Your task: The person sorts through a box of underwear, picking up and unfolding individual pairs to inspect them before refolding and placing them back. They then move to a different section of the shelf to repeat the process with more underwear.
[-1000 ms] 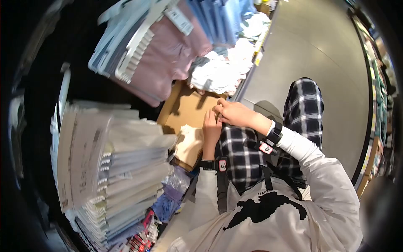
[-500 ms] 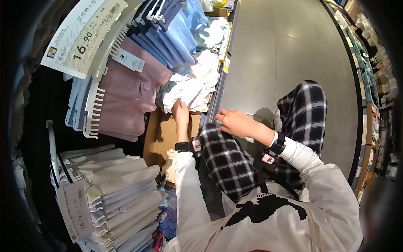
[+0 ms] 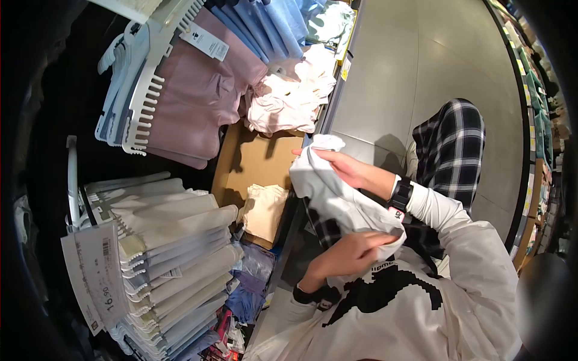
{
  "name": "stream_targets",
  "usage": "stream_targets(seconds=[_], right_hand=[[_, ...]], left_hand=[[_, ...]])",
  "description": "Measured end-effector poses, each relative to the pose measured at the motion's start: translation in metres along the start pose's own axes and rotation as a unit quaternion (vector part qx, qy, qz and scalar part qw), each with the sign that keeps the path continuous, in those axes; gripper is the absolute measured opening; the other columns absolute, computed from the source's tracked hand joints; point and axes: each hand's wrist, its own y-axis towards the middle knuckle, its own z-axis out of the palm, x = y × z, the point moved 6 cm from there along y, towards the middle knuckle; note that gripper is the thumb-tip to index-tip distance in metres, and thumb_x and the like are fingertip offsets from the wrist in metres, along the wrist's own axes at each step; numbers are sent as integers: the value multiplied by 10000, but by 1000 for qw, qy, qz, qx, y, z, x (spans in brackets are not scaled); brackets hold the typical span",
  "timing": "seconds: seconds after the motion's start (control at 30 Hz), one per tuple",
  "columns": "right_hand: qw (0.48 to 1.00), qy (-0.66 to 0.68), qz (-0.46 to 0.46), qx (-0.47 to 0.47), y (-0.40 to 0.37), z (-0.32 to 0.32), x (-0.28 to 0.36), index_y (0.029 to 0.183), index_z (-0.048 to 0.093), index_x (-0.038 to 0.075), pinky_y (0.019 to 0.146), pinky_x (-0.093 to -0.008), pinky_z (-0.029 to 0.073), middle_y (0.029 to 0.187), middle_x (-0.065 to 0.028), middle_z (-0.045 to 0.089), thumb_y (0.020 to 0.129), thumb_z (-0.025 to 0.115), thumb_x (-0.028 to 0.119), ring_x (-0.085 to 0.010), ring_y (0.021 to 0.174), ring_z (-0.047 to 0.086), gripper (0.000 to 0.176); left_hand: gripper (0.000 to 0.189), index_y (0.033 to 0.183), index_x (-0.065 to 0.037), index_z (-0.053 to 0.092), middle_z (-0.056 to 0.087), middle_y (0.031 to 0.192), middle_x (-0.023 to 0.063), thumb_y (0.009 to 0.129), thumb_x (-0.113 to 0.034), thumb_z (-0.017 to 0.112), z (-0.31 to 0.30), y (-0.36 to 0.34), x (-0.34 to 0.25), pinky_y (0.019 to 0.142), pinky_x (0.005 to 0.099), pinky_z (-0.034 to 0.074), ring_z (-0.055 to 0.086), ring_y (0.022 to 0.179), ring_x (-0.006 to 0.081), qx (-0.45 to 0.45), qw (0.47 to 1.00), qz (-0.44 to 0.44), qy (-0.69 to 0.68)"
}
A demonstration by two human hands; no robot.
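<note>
In the head view, the person crouches beside a low shelf of clothes. A white garment is held between both hands in front of the chest, above the plaid trousers. The right hand grips its upper end, with the fingers closed over a bunched fold. The left hand is clenched on its lower end, near the sweatshirt. Held at two ends like this, the cloth hangs stretched rather than crumpled, probably so that it can be looked over or straightened.

Just left of the hands, a cardboard box stands open on the shelf with a cream garment lying in it. A loose pink pile rests behind the box. Mauve clothes hang above it, and pale folded ones hang with a price tag at the left.
</note>
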Motion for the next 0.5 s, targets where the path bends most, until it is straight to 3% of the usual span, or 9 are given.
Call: stream_targets(seconds=[0.1, 0.17, 0.23, 0.3, 0.33, 0.37, 0.4, 0.43, 0.5], right_hand=[[1000, -10, 17, 1, -14, 21, 15, 1361, 468, 46, 989, -321, 439, 1260, -55, 576, 1005, 419, 275, -154, 1113, 570, 426], [985, -163, 25, 47, -19, 35, 18, 1384, 437, 37, 1039, -323, 400, 1326, -79, 532, 1009, 349, 224, -167, 1180, 535, 429], [938, -330, -4, 109, -28, 52, 20, 1417, 406, 40, 1063, -289, 353, 1425, -100, 442, 979, 377, 191, -177, 1270, 444, 464], [861, -493, 8, 126, -32, 64, 14, 1358, 432, -10, 1038, -334, 379, 1328, -124, 507, 955, 433, 142, -194, 1203, 489, 431], [811, -573, -3, 120, -33, 63, 11, 1331, 442, -17, 1020, -347, 391, 1289, -153, 523, 930, 480, 135, -224, 1178, 505, 430], [754, -647, -13, 113, -34, 59, 8, 1303, 452, -25, 1002, -359, 402, 1249, -182, 539, 905, 527, 127, -255, 1153, 520, 433], [650, -744, -48, 144, -35, 58, 2, 1265, 461, -31, 963, -377, 419, 1162, -237, 545, 867, 578, 136, -323, 1096, 537, 447], [652, -742, -47, 146, -35, 56, -3, 1265, 461, -31, 963, -377, 419, 1162, -237, 545, 867, 578, 136, -323, 1096, 537, 447], [661, -712, -181, 152, -36, 66, -1, 1040, 550, -52, 810, -418, 455, 986, -222, 543, 839, 579, 188, -384, 904, 551, 314]], left_hand=[[169, 984, -19, 618, 618, 976, 129, 828, -84, 630, 11, -4, 22, 802, 346, 472, 606, 929, 312, 65, 983, -93, 144], [235, 1007, -17, 590, 571, 989, 133, 807, -93, 687, -33, -15, 19, 840, 366, 460, 571, 947, 315, -206, 958, -41, 196], [356, 1109, -8, 551, 558, 1038, 145, 803, -98, 709, -73, -40, 18, 881, 374, 444, 554, 994, 305, -459, 822, -66, 331], [493, 1205, 7, 493, 549, 1088, 173, 789, -105, 732, -105, -43, 7, 904, 365, 427, 552, 1034, 291, -543, 792, 8, 281], [493, 1205, 7, 493, 549, 1088, 173, 789, -105, 732, -112, -42, 4, 904, 365, 427, 552, 1034, 291, -545, 789, 8, 283], [447, 1184, 13, 520, 568, 1075, 168, 794, -84, 717, -117, -36, 13, 892, 353, 437, 567, 1017, 283, -508, 851, -2, 134], [404, 1162, 19, 546, 588, 1063, 164, 800, -63, 703, -117, -31, 23, 879, 341, 447, 582, 999, 275, -456, 890, -12, -16], [404, 1162, 19, 546, 588, 1063, 164, 800, -63, 703, -123, -35, 23, 879, 341, 447, 582, 999, 275, -457, 889, -15, -16], [243, 1055, 31, 605, 638, 1015, 132, 831, -43, 663, -128, -35, 27, 837, 327, 473, 615, 924, 244, -360, 913, -104, 163]])
